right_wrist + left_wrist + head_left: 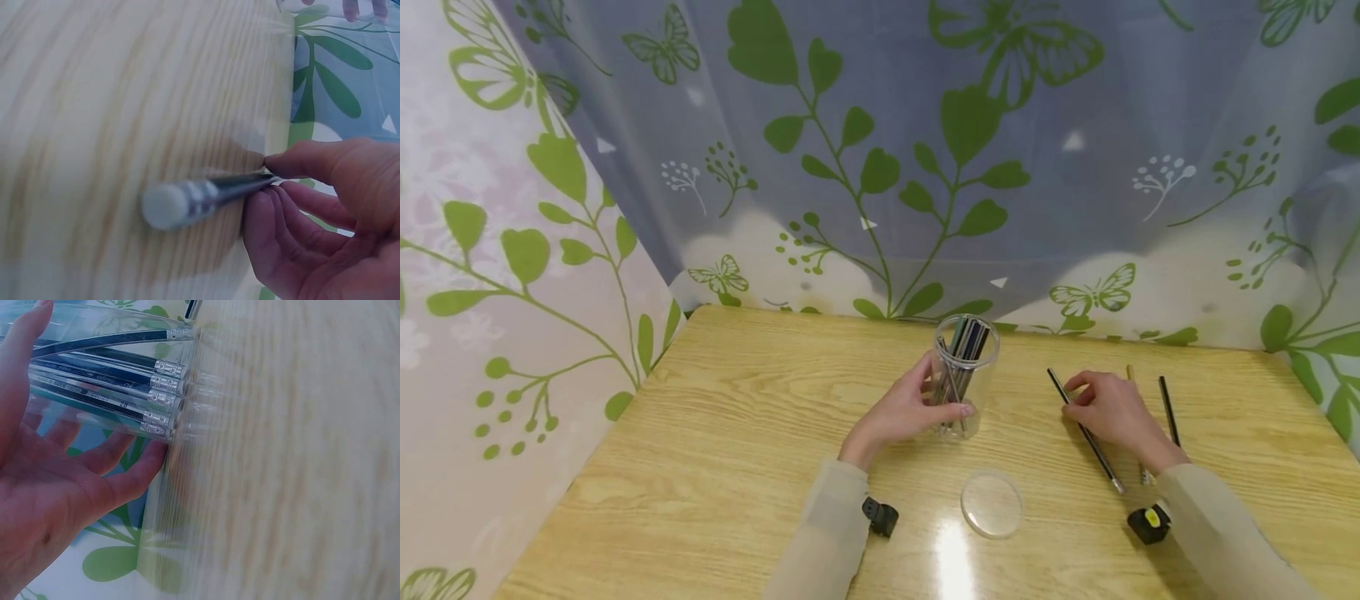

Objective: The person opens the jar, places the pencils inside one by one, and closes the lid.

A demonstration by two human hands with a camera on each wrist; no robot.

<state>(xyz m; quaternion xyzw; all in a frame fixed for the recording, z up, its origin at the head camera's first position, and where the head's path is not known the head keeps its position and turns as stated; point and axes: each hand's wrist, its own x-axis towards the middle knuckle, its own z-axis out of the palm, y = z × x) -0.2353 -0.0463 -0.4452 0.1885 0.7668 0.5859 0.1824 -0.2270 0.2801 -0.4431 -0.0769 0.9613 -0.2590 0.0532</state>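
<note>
Wood grain covers the table (737, 417) in the head view, where the left hand (906, 408) grips a clear jar (987, 375) of pencils. Rightward, the right hand (1112, 408) pinches a slanting black pencil (1097, 454); a yellowish pencil (1130, 372) and another dark pencil (1168, 408) lie near it. A round lid (992, 504) rests in front of the jar. The left wrist view shows silver-banded pencil ends at the jar's base. In the right wrist view, thumb and fingers hold the black pencil, its pale eraser (165, 206) facing the camera.
</note>
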